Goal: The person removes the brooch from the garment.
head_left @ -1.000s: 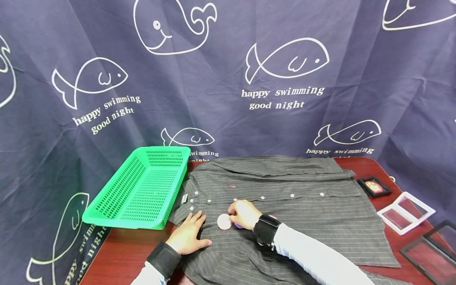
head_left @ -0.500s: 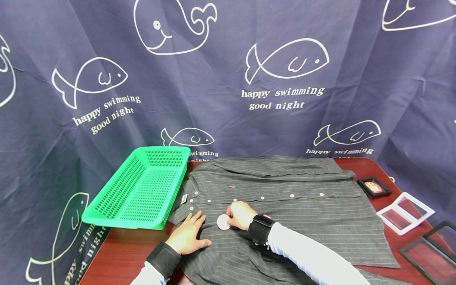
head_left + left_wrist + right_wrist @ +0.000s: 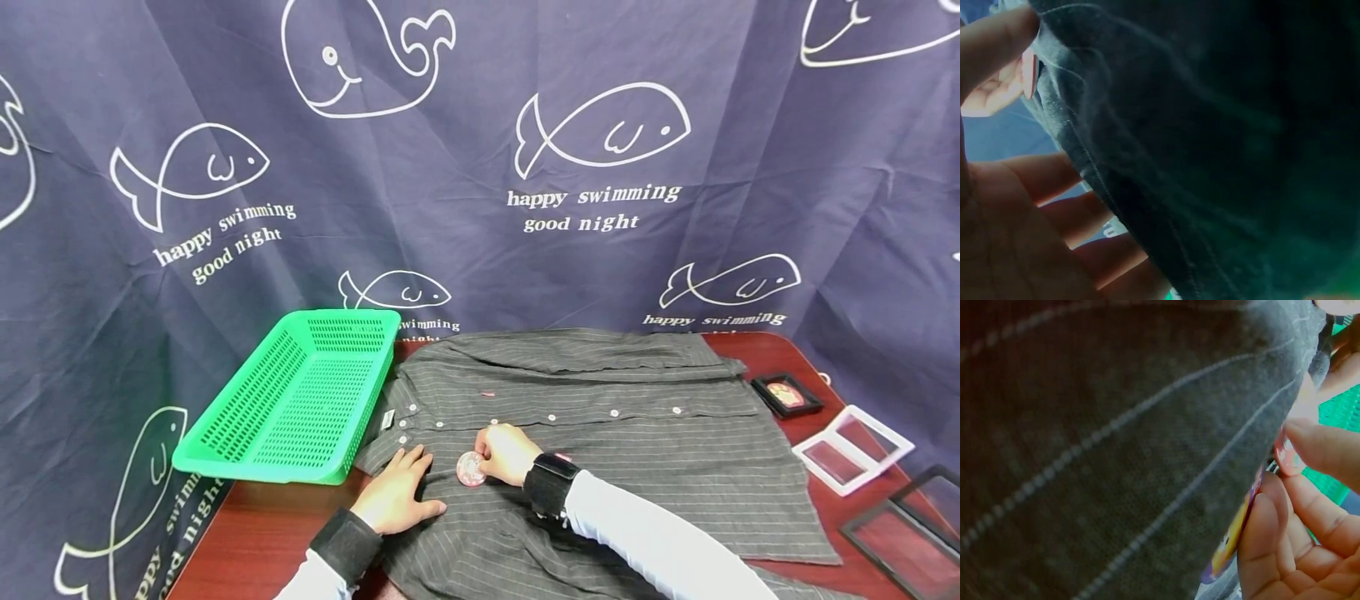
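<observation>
While the right hand (image 3: pixel 506 454) pinches the rim of a pink-and-white button badge (image 3: pixel 470 469) between thumb and fingers, the left hand (image 3: pixel 392 500) lies spread on the striped button-up shirt (image 3: pixel 637 483) near its collar. The badge sits on the shirt front between the two hands, nearer the desk's (image 3: pixel 247 517) left edge than its right. A sideways tug could pucker the cloth if the left hand presses too lightly; a purple-and-yellow badge (image 3: pixel 1233 537), close by the right fingers, could be knocked in so tight a space. The right forearm slants leftward from the near side; the left forearm reaches in from the near left corner.
</observation>
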Demonstrator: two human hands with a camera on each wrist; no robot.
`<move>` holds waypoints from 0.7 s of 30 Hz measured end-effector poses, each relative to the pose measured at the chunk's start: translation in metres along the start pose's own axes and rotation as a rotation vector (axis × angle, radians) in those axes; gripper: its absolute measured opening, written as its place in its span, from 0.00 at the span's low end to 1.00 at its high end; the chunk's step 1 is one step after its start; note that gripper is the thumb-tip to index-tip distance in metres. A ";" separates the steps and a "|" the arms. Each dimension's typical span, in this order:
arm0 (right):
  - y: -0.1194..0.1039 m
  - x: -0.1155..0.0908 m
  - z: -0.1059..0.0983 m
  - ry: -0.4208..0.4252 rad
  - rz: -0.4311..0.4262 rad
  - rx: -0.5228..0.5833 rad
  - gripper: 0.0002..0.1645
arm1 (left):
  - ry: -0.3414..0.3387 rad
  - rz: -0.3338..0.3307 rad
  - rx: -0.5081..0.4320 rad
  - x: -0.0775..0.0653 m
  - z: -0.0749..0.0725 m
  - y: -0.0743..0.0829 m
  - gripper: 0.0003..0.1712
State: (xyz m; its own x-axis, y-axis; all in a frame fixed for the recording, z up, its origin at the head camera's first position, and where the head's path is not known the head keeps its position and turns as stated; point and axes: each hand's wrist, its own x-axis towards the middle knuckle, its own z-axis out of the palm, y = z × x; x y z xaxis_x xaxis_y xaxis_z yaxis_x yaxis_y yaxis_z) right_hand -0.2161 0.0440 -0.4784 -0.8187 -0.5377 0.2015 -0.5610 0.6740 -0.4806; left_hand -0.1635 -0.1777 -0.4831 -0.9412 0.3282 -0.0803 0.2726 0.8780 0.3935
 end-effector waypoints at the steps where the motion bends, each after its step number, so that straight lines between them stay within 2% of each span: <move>1: 0.000 0.000 0.000 0.002 0.003 0.001 0.08 | 0.006 -0.002 0.000 0.001 0.000 0.001 0.43; 4: -0.001 -0.001 -0.002 0.006 0.007 0.002 0.08 | 0.031 0.010 -0.001 0.005 -0.001 0.002 0.42; 11: -0.003 -0.003 -0.006 0.013 -0.035 0.029 0.09 | 0.123 0.123 0.020 0.015 0.003 0.004 0.38; 21: -0.003 -0.005 -0.005 0.002 -0.028 0.080 0.09 | 0.248 0.231 0.002 0.031 0.006 0.015 0.21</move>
State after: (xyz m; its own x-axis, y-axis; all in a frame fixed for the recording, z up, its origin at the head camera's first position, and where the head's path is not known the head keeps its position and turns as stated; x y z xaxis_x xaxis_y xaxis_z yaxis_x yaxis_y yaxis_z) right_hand -0.2112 0.0469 -0.4736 -0.8033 -0.5547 0.2171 -0.5718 0.6160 -0.5418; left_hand -0.1871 -0.1526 -0.4848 -0.8743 0.4240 0.2362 0.4846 0.7910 0.3735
